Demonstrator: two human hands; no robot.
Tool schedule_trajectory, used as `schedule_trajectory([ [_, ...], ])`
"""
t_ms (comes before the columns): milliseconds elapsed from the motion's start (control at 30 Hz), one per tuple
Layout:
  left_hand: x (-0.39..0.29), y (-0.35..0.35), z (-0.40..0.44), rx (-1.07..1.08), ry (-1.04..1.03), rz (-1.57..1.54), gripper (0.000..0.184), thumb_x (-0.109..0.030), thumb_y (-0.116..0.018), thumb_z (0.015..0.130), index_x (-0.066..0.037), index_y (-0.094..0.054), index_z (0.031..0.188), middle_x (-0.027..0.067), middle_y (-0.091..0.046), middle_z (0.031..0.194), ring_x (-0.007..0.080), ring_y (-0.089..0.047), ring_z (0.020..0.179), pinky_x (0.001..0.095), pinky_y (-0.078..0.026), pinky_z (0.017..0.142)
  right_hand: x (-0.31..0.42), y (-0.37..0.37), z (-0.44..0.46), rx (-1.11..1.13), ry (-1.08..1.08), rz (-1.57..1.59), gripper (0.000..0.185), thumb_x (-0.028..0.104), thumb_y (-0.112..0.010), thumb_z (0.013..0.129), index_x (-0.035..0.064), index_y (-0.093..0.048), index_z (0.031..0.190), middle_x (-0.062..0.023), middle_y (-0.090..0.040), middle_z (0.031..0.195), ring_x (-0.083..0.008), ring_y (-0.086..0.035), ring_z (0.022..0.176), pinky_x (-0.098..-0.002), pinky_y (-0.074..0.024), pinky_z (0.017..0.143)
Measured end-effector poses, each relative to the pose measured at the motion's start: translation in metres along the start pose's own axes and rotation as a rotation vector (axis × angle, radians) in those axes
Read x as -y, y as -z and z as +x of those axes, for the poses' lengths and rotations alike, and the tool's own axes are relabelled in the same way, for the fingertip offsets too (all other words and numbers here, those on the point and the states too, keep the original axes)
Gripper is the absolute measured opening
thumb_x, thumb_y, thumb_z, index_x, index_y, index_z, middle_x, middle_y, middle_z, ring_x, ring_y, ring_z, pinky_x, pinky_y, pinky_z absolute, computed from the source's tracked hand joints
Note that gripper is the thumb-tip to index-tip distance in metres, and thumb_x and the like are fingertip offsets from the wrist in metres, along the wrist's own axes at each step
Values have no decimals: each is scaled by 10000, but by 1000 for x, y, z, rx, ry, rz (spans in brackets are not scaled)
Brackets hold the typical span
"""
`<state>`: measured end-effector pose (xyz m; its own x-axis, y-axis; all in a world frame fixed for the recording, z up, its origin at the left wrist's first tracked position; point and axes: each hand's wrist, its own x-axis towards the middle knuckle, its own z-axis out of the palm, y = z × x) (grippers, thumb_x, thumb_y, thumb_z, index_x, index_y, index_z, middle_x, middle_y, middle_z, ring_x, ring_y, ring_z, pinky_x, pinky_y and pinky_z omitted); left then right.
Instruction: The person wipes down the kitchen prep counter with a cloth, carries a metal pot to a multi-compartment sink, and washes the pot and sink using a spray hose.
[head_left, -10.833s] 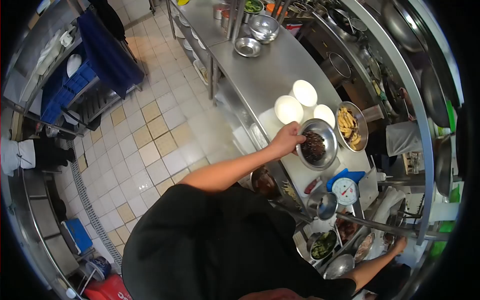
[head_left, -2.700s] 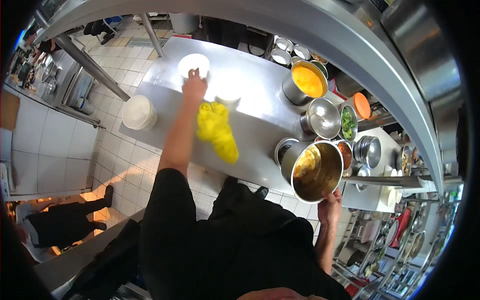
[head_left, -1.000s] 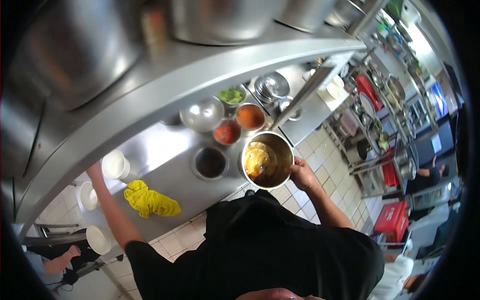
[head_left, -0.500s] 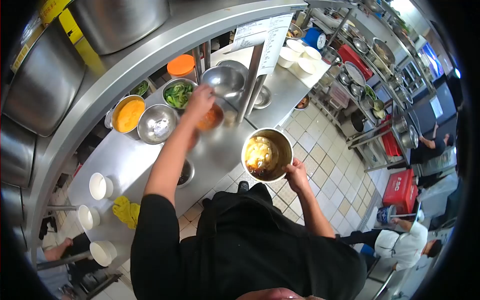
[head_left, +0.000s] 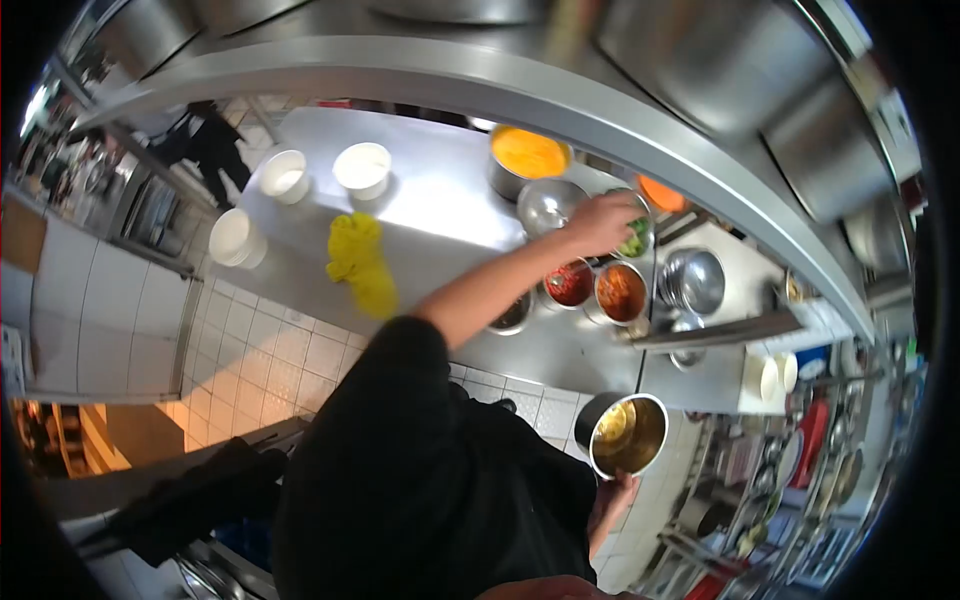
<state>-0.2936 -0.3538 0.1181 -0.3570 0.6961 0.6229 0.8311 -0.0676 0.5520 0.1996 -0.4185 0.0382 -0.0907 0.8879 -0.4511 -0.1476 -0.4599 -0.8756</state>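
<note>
My left hand (head_left: 605, 222) reaches across the steel table to the bowl of green leaves (head_left: 633, 240), its fingers bent down together at the leaves; what they hold is hidden. My right hand (head_left: 617, 488) grips the rim of a deep steel pot (head_left: 652, 450) with yellowish-brown contents, tilted open toward me beyond the table's front edge. Near my left hand are an empty-looking steel bowl (head_left: 548, 203), a pot of orange liquid (head_left: 530, 152), a container of chopped red food (head_left: 569, 283) and one of orange-red food (head_left: 620, 292). A dark-filled bowl (head_left: 513, 316) sits partly behind my left forearm.
White bowls (head_left: 362, 170) and a yellow cloth (head_left: 360, 262) lie on the steel table (head_left: 440, 250). Stacked steel bowls (head_left: 692, 281) stand at right. An overhead shelf (head_left: 470, 75) carries large pots. A person (head_left: 212, 150) stands beyond the table's left end.
My left hand has gone from the white bowls to beside the red containers, and now to the bowl of green leaves. My right hand still holds the pot. The view has turned.
</note>
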Motion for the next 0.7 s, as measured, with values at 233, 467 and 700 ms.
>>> schedule_trajectory([
  [233, 216, 303, -196, -442, 815, 846, 345, -194, -640, 776, -76, -624, 1100, 141, -630, 1094, 310, -572, 1041, 430, -466, 860, -7, -24, -9, 140, 18, -43, 479, 74, -531, 724, 16, -501, 1199, -154, -565, 1156, -321, -589, 1029, -462, -526, 826],
  [467, 315, 380, -315, 135, 1157, 948, 402, -176, -473, 851, -191, -560, 1244, 58, -613, 1190, 254, -545, 1141, 651, -284, 988, -14, -61, -21, 220, 23, -96, 535, 72, -499, 691, -10, -485, 1219, -198, -536, 1199, -359, -569, 1061, -506, -540, 826],
  [700, 328, 359, -241, 180, 1089, 871, 345, -241, -434, 883, -150, -605, 1168, 80, -637, 1149, 288, -550, 1141, 699, -140, 1031, -1, -111, -55, 171, 12, -163, 523, 45, -489, 689, 4, -500, 1210, -168, -569, 1166, -320, -605, 1008, -482, -550, 779],
])
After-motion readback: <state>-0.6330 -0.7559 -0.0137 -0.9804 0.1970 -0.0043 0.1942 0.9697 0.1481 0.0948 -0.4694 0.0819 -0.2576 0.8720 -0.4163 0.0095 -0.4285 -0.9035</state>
